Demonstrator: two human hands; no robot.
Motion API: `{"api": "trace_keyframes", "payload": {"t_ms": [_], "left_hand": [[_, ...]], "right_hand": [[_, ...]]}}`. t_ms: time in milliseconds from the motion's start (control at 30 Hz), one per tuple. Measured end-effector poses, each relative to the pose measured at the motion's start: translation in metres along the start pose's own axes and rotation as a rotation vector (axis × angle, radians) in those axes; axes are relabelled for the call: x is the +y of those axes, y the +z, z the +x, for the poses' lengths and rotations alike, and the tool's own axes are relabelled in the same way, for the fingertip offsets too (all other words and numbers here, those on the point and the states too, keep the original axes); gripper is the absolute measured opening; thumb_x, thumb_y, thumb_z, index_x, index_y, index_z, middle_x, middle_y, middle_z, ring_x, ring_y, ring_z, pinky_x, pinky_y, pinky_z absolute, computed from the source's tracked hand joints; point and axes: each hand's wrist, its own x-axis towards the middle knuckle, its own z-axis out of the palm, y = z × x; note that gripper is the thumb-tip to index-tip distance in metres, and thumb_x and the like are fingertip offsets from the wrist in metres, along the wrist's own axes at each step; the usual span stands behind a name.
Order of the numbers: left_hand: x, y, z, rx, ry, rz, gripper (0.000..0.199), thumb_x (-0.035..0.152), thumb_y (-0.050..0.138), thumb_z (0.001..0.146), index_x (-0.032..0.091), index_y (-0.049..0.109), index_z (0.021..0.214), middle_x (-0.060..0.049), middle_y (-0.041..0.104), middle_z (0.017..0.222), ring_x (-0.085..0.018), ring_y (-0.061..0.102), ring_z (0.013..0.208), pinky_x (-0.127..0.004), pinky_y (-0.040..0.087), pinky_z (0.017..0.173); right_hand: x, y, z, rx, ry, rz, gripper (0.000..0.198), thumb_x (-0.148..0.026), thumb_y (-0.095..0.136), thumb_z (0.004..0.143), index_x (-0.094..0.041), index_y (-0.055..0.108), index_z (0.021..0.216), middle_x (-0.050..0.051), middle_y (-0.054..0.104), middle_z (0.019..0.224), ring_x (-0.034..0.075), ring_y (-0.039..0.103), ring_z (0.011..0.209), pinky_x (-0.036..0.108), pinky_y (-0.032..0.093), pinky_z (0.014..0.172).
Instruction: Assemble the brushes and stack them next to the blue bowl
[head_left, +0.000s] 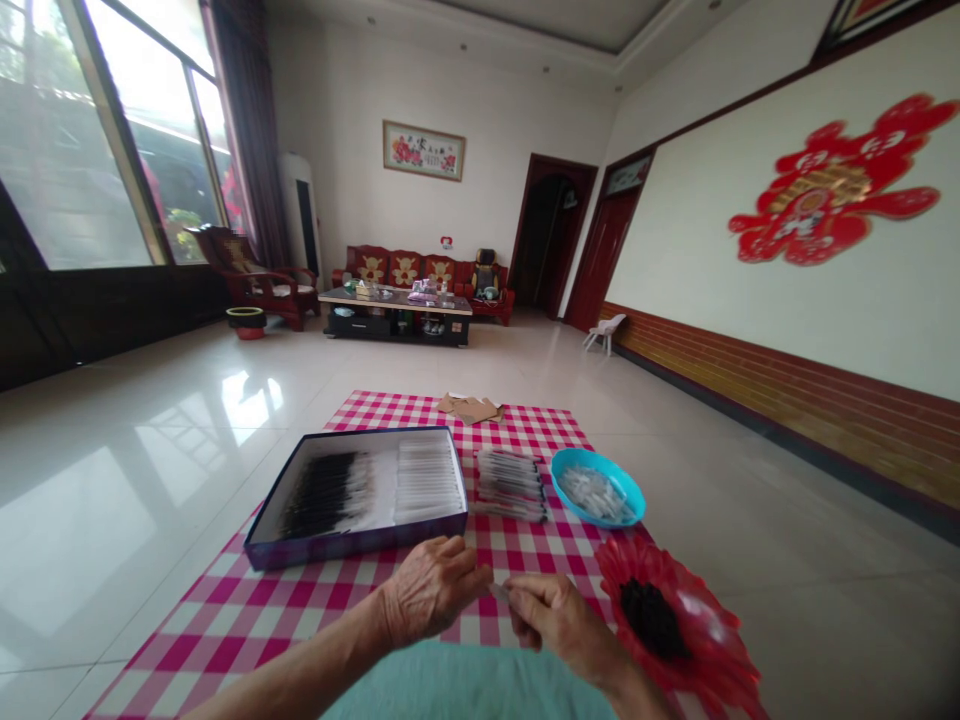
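My left hand (435, 592) is closed, its fingers curled toward the right hand. What it grips, if anything, is hidden by the fingers. My right hand (551, 612) pinches a small whitish translucent piece (499, 592) that shows in the narrow gap between both hands. Just beyond the hands, a bundle of slim clear pens (510, 482) with dark ends lies on the checked cloth (495, 628). Left of it stands a shallow box (360, 545) with rows of black pen parts (321, 495) and clear white tubes (427, 478).
A blue bowl (636, 505) of translucent white pieces (596, 492) stands at the right. Nearer is a red flower-shaped dish (712, 625) with small black pieces (652, 620). Flat brown cardboard (471, 408) lies at the cloth's far edge. A low table (397, 318) stands farther back.
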Motion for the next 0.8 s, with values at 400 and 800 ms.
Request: {"api": "trace_keyframes", "payload": {"t_ms": [400, 800], "left_hand": [[-0.021, 0.02, -0.017, -0.244, -0.705, -0.995, 0.041, 0.046, 0.043, 0.084, 0.012, 0.061, 0.07, 0.004, 0.041, 0.049, -0.007, 0.033, 0.045, -0.02, 0.027, 0.045], [0.003, 0.064, -0.033, -0.198, -0.765, -1.064, 0.052, 0.064, 0.04, 0.08, 0.016, 0.052, 0.065, 0.005, 0.041, 0.049, -0.008, 0.034, 0.046, -0.02, 0.025, 0.045]], "right_hand": [[-0.011, -0.06, -0.015, 0.404, -0.298, -0.461, 0.022, -0.032, 0.063, 0.076, -0.029, 0.072, 0.095, 0.005, 0.072, 0.096, 0.027, 0.064, 0.09, 0.039, 0.047, 0.083], [0.052, -0.168, -0.049, 0.713, -0.055, -0.819, 0.026, -0.033, 0.051, 0.074, -0.022, 0.071, 0.086, 0.008, 0.072, 0.09, 0.026, 0.066, 0.085, 0.035, 0.047, 0.079]]}}
